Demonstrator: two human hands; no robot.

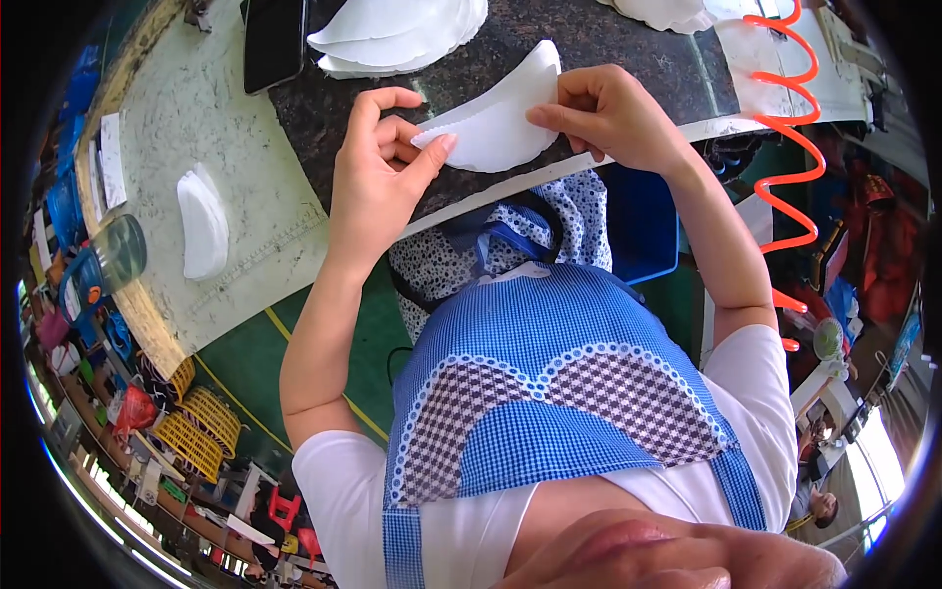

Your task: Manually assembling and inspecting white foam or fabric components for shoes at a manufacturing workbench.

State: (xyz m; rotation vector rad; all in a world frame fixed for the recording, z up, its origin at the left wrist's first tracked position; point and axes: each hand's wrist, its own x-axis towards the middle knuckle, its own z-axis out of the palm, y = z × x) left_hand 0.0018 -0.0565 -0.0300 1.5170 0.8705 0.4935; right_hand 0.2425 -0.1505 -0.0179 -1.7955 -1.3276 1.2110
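Note:
A white crescent-shaped piece [508,113], thin and cloth-like, is held up over the dark speckled tabletop [324,123]. My left hand [383,157] pinches its left tip between thumb and fingers, with the index finger raised and curled. At the upper right edge, my right hand [608,113] grips it with the thumb in front and the fingers partly hidden behind. Just beyond lies a stack of white curved pieces [392,34]. Another small stack of white crescents [203,224] rests on the pale board to the left.
A black phone [275,44] lies at the far left of the dark surface. More white pieces [667,12] sit at the far right. An orange coiled hose [810,157] hangs on the right. A clear-and-blue container [118,247] stands by the board's left edge; yellow baskets [196,432] are below.

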